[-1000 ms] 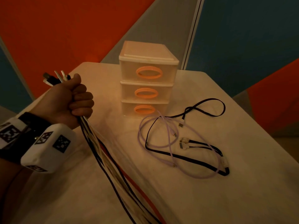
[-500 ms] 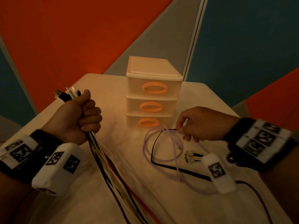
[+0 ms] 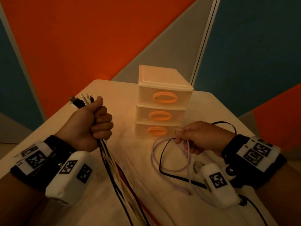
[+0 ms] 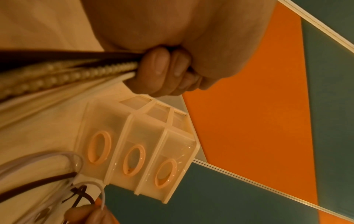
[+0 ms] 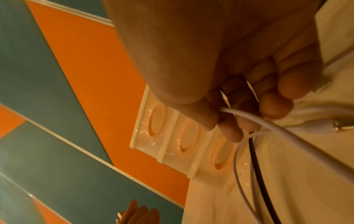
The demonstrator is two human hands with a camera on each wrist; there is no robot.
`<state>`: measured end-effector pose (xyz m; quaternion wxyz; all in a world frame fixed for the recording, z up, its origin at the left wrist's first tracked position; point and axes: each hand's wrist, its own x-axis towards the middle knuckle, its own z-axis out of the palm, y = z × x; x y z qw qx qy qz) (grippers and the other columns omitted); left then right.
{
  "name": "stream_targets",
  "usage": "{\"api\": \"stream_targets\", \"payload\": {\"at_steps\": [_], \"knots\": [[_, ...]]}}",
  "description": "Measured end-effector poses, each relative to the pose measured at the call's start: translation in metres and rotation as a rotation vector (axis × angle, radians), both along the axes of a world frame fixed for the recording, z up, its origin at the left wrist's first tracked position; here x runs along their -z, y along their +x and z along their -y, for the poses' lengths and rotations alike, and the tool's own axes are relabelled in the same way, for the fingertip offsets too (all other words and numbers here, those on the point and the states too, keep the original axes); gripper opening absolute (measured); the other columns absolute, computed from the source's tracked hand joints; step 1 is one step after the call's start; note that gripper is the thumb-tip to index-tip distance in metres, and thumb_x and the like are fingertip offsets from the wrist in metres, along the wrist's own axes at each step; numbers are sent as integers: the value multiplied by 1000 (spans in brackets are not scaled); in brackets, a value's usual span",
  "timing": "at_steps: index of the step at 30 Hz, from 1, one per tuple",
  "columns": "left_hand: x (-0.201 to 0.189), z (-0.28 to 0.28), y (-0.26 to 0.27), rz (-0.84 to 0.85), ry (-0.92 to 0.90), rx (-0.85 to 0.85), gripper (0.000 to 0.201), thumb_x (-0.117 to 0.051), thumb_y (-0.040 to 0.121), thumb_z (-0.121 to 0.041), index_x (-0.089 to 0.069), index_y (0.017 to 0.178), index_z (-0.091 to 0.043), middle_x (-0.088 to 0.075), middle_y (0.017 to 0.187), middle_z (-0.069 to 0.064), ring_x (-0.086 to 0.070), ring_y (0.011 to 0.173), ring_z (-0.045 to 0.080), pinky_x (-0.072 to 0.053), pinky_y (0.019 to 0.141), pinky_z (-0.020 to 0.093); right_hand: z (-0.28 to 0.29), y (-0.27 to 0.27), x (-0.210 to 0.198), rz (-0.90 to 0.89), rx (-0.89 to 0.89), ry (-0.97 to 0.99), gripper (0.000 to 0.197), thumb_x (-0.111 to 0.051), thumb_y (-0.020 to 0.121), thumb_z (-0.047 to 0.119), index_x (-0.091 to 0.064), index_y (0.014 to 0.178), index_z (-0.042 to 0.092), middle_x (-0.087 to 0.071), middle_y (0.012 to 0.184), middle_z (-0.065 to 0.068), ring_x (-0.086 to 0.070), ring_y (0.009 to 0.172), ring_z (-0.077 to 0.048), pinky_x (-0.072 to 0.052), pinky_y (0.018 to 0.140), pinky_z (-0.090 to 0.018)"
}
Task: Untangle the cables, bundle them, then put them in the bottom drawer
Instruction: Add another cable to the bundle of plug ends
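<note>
Loose cables get picked up

Left hand (image 3: 91, 126) fists the bundle (image 3: 117, 173); right hand (image 3: 200, 137) pinches the pale cable (image 3: 169, 168) — best lift slowly, letting the black cable (image 3: 177, 176) slip free.

Dim, warm orange-tinted light; soft noisy detail, wide-angle bending at edges, blurred close-up wrist views.

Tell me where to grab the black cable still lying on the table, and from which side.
Take the black cable at its plug end, near the right hand already pinching the lilac cable. Come from above: it lies flat and looped, crossing the lilac one, so lifting an end should let it slide free.
</note>
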<state>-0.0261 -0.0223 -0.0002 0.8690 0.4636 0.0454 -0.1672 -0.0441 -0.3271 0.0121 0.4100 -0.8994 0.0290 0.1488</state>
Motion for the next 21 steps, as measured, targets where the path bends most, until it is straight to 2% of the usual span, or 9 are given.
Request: {"api": "stream_targets", "payload": {"at_steps": [3,6,8,10,11,13,16,18,21], "knots": [[0,0,0,1,3,4,52,-47,99,-53,-29,61,-23,-22,56,-7,-17,39,7,-10,40,21,9,-4,-8,92,62,6,27,-60,98,31,-75,92,9,-64,67,-4,-57,54,-11,-47,54,-24],[1,1,0,-2,3,2,53,-47,99,-54,-29,60,-22,-22,57,-7,-17,39,7,-10,40,21,17,-7,-11,263,37,-227,13,-63,94,28,-61,102,18,-67,77,0,-62,60,-12,-49,58,-28],[1,2,-1,-6,6,1,53,-47,99,-54,-29,61,-23,-21,57,-7,-17,39,7,-9,41,21,19,-9,-4,322,-57,-372,23,-60,95,16,-46,108,28,-62,86,0,-62,71,-15,-52,67,-34],[0,4,-1,-4,1,6,52,-47,99,-54,-29,61,-23,-21,57,-7,-17,39,7,-9,41,21,18,-11,5,359,-187,-517,39,-56,94,9,-39,109,40,-50,100,5,-59,82,-18,-54,76,-42],[0,4,-2,0,-4,9,52,-47,99,-54,-29,61,-22,-22,57,-7,-17,39,7,-10,40,21,17,-11,8,393,-251,-596,42,-56,93,9,-40,110,44,-44,106,7,-58,87,-19,-54,78,-43],[1,3,-2,5,-20,14,52,-47,99,-53,-28,62,-22,-22,57,-7,-18,38,8,-12,39,21,13,-9,7,475,-359,-762,39,-55,94,14,-46,118,42,-35,109,8,-50,91,-15,-51,75,-36],[1,1,-1,9,-29,22,52,-48,99,-53,-29,61,-22,-22,57,-6,-17,39,8,-12,38,21,5,-9,-4,546,-482,-922,29,-42,96,32,-51,122,41,-32,109,5,-48,94,-19,-38,69,-30],[1,1,0,11,-24,28,52,-48,98,-53,-30,61,-22,-22,57,-6,-17,39,8,-12,38,21,2,-6,-6,529,-537,-990,27,-44,99,35,-52,124,39,-35,108,5,-51,92,-20,-35,69,-29],[0,2,0,12,-24,32,53,-48,98,-54,-29,61,-22,-21,57,-6,-17,39,8,-10,40,21,-1,0,-4,457,-538,-1006,31,-55,97,42,-58,127,35,-52,117,4,-58,107,-22,-43,77,-30]]}}
